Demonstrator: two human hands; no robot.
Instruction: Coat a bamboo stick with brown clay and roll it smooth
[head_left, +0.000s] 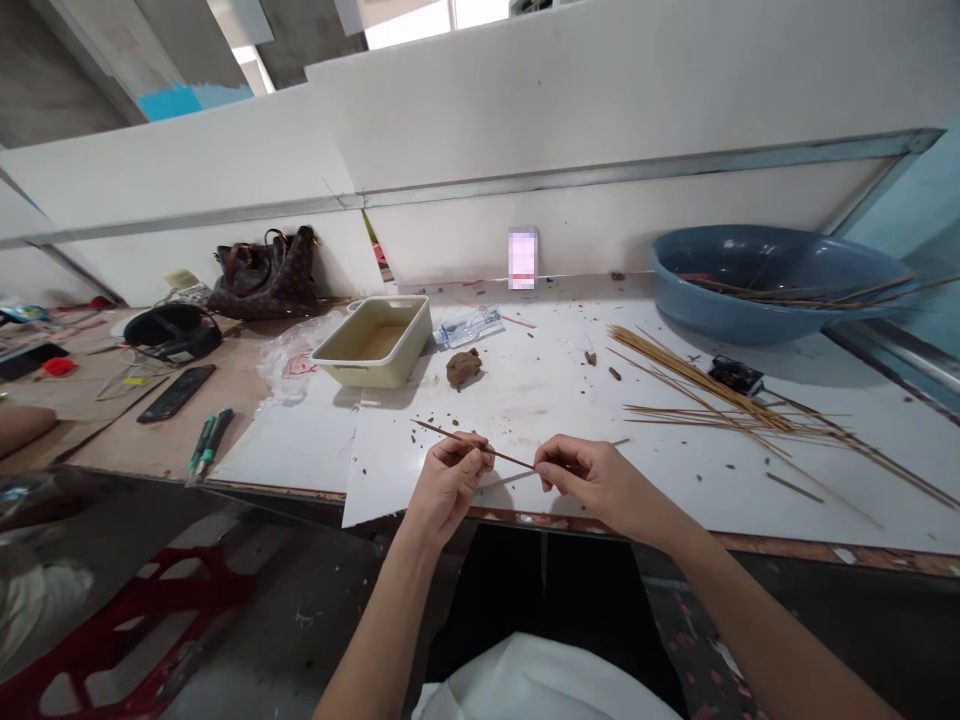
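A thin brown stick (514, 459) runs between my two hands above the white table board, its left end poking out past my fingers. My left hand (454, 475) is closed, pinching the stick between thumb and fingers. At the stick's right part, my right hand (574, 468) is closed on it with thumb and fingertips. Behind my left hand sits a lump of brown clay (464, 369). Right of my hands lies a bundle of thin tan sticks (686, 372), with several loose ones spread around it.
A cream plastic basin (352, 372) stands back left; a blue tub (739, 320) holding sticks stands back right. A phone-like screen (523, 258) leans on the partition. Further left are pliers (214, 440), a dark phone (177, 393) and a handbag (266, 275). Below is a red stool (180, 585).
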